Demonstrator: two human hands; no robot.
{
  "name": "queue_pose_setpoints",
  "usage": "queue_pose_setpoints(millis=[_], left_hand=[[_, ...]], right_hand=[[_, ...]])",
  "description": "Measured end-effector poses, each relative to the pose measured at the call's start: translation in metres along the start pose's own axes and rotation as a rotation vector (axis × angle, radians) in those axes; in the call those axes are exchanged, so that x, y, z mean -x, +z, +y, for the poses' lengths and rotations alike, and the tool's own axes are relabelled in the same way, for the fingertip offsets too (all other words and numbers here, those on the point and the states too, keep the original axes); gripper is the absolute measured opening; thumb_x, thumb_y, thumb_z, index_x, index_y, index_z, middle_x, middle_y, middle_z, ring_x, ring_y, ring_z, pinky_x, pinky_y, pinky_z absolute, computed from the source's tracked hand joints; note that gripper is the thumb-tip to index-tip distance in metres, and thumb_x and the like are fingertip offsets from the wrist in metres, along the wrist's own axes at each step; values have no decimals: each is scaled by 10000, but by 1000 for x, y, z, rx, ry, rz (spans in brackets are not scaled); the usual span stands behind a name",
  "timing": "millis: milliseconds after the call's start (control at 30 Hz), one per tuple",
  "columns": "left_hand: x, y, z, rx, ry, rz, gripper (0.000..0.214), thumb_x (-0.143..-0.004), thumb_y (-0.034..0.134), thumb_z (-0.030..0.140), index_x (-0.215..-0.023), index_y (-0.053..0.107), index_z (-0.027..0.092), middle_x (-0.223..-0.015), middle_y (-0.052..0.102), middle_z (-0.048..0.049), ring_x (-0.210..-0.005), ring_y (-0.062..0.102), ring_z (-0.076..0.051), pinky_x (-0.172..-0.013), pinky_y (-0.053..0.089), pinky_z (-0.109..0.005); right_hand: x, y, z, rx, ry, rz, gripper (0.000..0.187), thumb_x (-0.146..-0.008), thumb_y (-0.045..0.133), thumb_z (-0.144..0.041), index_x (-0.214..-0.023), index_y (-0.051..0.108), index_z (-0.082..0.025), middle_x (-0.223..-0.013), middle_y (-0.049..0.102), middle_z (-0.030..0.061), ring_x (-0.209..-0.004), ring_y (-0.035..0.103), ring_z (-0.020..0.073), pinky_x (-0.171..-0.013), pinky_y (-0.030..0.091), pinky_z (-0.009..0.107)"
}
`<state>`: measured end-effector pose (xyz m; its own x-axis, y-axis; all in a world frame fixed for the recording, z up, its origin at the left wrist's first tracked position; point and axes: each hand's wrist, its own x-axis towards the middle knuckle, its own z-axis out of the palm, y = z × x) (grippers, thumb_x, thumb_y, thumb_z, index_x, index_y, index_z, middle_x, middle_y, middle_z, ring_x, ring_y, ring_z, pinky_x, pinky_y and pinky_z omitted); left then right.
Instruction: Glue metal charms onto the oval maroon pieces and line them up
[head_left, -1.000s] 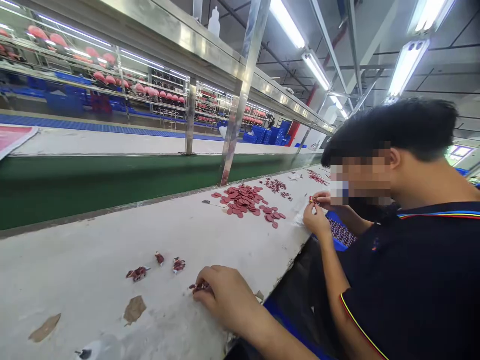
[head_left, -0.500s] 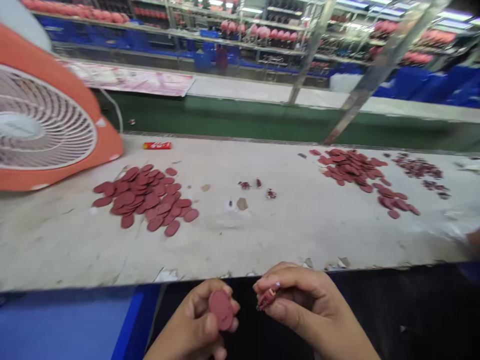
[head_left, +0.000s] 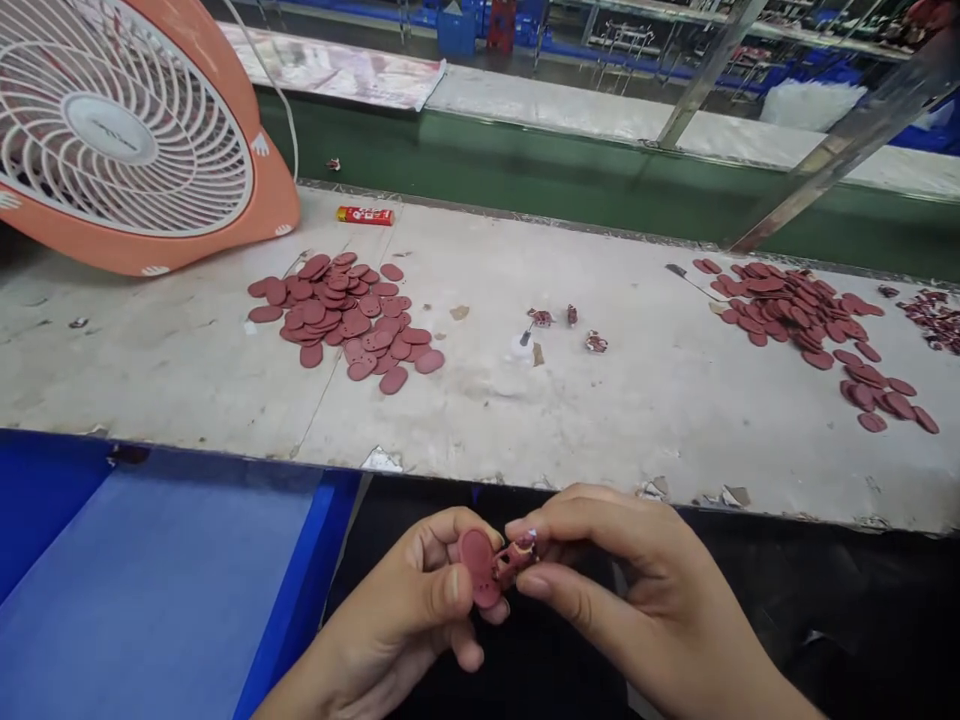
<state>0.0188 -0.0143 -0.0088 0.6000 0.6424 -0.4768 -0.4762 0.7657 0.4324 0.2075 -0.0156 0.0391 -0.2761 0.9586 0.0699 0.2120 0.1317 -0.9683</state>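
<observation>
My left hand (head_left: pixel 409 600) holds a flat oval maroon disc (head_left: pixel 478 567) with small holes between thumb and fingers, low over the dark gap in front of the bench. My right hand (head_left: pixel 615 575) pinches a small crumpled dark-red part (head_left: pixel 516 560) against the disc's edge. On the white worktop (head_left: pixel 480 420) lie a pile of similar discs (head_left: pixel 345 320), a second pile (head_left: pixel 795 320), several loose small red parts (head_left: pixel 570 320) and a heap of them (head_left: pixel 934 320). Both hands are beyond the worktop's near edge, touching nothing on it.
An orange-and-white fan (head_left: pixel 135 130) stands at the worktop's far left, and a red-and-yellow tube (head_left: pixel 365 215) lies by the far edge. A blue tray (head_left: pixel 157 590) sits at lower left. Beyond the worktop run a green belt (head_left: pixel 525 170) and metal posts (head_left: pixel 840 140).
My view has swung from the person in a dark shirt to the fan and worktop. My hands have come together, and the small red part now touches the disc.
</observation>
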Motion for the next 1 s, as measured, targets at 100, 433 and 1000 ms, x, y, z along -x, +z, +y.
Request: queue_pose_setpoints(millis=[100,433,1000], left_hand=[[-1,-1,-1,11,-20,-15,311,-592,885,360,-751,710,159,-652,622,13,-590,578,-82,-428,517,-112],[-4,-4,-2,51,-83,3,271,-607,884,320,-721,708,148,-635,612,19,-582,594,-75,-448,544,-117],[-6,-7,-3,123,-107,51,232,-612,885,290,-715,729,152,-611,663,11,-551,627,-63,-440,549,-109]], right_hand=[[-1,-1,0,44,15,-29,246,-846,707,-162,-1014,695,-341,-804,711,-41,-685,661,107,-632,532,189],[-4,-11,-5,229,-47,-209,214,-908,635,-170,-1048,665,-329,-829,707,-51,-735,652,110,-679,508,223],[-10,-10,-7,289,-26,-272,116,-921,605,-168,-968,663,-256,-807,686,-20,-713,643,106,-670,504,206]])
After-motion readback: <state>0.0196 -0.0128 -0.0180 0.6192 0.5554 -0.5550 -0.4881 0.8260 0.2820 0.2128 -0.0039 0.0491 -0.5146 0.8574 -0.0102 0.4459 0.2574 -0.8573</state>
